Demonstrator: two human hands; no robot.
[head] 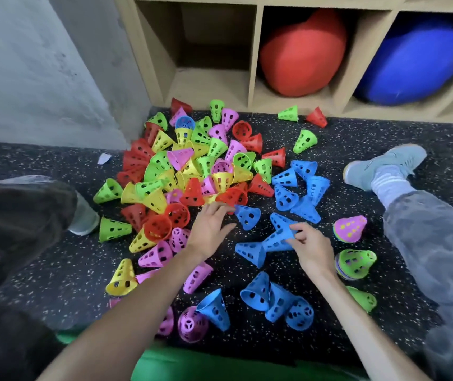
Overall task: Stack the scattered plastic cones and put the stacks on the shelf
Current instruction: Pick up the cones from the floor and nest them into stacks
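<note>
Plastic cones (192,166) in red, yellow, green, pink and blue lie scattered on the speckled black floor (357,138) directly in front of the wooden shelf (255,59). The mixed-colour heap sits below the shelf's left compartment, which holds nothing visible. Your left hand (211,229) is in front of that heap, fingers spread and relaxed, gripping nothing; its fingertips are just beside a single blue cone (247,217). To the right, your right hand (312,247) pinches the rim of a short blue stack (277,239) lying on its side on the floor. More loose blue cones (299,188) lie between that stack and the shelf. Further right, near your trouser leg (439,257), stand two small multi-colour stacks (353,247). The shelf's middle compartment holds a red cushion (302,53), the right one a blue cushion (415,61).
</note>
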